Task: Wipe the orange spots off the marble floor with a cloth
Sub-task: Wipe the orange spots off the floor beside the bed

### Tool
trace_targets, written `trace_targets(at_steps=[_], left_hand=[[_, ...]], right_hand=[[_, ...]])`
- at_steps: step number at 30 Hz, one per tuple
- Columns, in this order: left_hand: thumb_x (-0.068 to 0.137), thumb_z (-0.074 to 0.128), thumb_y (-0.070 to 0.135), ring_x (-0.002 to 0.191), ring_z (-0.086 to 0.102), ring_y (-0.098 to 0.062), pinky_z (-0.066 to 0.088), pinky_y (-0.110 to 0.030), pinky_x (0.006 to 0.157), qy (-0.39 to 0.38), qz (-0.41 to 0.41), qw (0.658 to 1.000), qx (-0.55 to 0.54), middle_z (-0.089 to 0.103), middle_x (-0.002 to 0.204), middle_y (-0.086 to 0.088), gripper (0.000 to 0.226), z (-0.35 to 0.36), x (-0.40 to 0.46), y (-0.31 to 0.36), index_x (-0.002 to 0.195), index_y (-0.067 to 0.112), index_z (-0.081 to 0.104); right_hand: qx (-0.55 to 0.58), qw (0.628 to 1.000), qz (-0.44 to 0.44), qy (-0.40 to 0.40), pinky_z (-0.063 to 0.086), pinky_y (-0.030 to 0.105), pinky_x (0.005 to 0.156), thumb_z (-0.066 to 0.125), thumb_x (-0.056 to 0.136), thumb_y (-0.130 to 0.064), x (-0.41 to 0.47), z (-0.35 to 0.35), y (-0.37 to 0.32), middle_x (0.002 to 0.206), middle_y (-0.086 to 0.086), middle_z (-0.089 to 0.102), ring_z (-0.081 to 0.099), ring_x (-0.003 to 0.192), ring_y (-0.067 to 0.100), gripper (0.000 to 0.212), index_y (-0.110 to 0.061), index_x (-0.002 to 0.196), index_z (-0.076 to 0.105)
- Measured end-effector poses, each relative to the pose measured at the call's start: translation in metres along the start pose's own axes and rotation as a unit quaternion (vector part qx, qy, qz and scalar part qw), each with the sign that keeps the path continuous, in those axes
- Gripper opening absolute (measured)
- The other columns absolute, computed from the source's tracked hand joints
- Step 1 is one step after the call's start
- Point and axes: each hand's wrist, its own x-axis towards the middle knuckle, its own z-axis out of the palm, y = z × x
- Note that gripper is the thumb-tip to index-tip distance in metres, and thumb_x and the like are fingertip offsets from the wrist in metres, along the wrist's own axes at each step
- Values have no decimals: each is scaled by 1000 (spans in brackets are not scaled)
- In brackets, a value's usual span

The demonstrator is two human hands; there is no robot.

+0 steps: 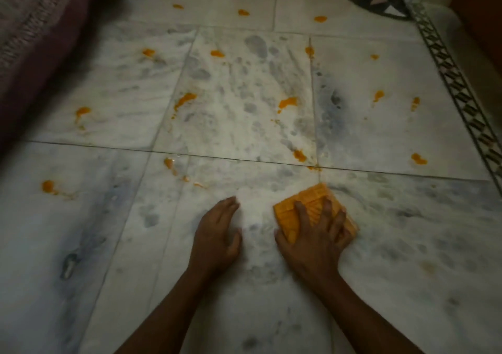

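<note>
My right hand (315, 236) presses flat on a folded orange cloth (312, 198), fingers spread over it, on the white marble floor (244, 125). My left hand (217, 231) rests palm down on the bare marble just left of the cloth, holding nothing. Several orange spots dot the floor beyond the hands. The nearest spot (300, 155) lies just above the cloth, by a tile joint. Another smeared spot (169, 163) trails off to the upper left of my left hand. A further spot (288, 102) sits mid-floor.
A dark red bedspread or fabric (35, 41) hangs along the left edge. A patterned black-and-white inlay border (456, 87) runs down the right side. A dark inlaid motif (377, 0) fills the far right corner. A brown wooden surface (480, 8) stands beyond the border.
</note>
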Motion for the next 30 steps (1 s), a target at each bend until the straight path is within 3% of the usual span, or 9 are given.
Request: trace_targets(at_steps=[2,9,12,15,18,22,24,27,30], left_hand=[[89,56,37,142,48,-26,40,-40,117,25,-7,999,38,50,155,-7,58,-11,-12,-21,141,10,59],[92,59,28,145,44,-29,38,-44,118,149,-84,979,112,46,158,-14,61,-7,-11,-37,147,5,50],[95,54,22,152,34,-25,26,-41,123,144,-150,970,123,34,166,-10,65,-21,-18,-29,156,8,37],[98,46,35,155,29,-25,21,-41,124,121,-205,956,171,24,170,-8,68,-47,-38,-48,159,10,31],[98,36,48,156,26,-24,25,-47,124,101,-227,946,210,21,171,-4,72,-59,-63,-78,161,14,29],[97,40,45,156,27,-23,23,-50,126,161,-278,923,212,26,170,-6,73,-53,-67,-89,161,13,27],[96,43,44,154,30,-26,24,-52,125,180,-278,915,230,30,168,-9,74,-48,-63,-93,160,11,29],[97,43,45,155,30,-25,27,-54,124,181,-300,910,221,31,168,-8,73,-50,-64,-91,160,11,30],[97,42,47,155,28,-22,31,-52,122,178,-300,919,184,28,169,-4,73,-56,-66,-87,161,12,29]], right_hand=[[-4,1000,-5,1,16,69,113,47,75,-84,1,6,0,170,22,17,6,154,55,89,-47,155,39],[18,998,-55,29,16,70,116,36,86,-79,33,39,-77,172,18,16,7,155,55,80,-45,159,33],[2,982,-187,-19,16,70,118,35,90,-77,14,41,-102,174,12,13,4,157,52,76,-46,160,30],[-23,948,-314,-35,19,70,120,36,92,-80,-12,30,-76,175,4,13,8,159,45,71,-51,157,33],[-34,967,-251,-7,11,71,119,42,87,-82,1,29,-71,174,6,18,15,157,46,78,-50,157,34],[4,995,-92,25,8,80,115,39,88,-74,48,62,-180,170,18,24,13,154,55,83,-33,160,37],[8,984,-172,48,7,77,117,43,88,-70,48,79,-211,169,17,29,16,154,55,81,-29,158,42],[-9,942,-332,53,10,72,120,47,92,-72,6,75,-173,169,12,31,21,155,49,78,-31,158,43],[-20,954,-297,40,14,72,119,42,90,-76,7,57,-142,170,12,29,23,154,49,82,-33,159,39]])
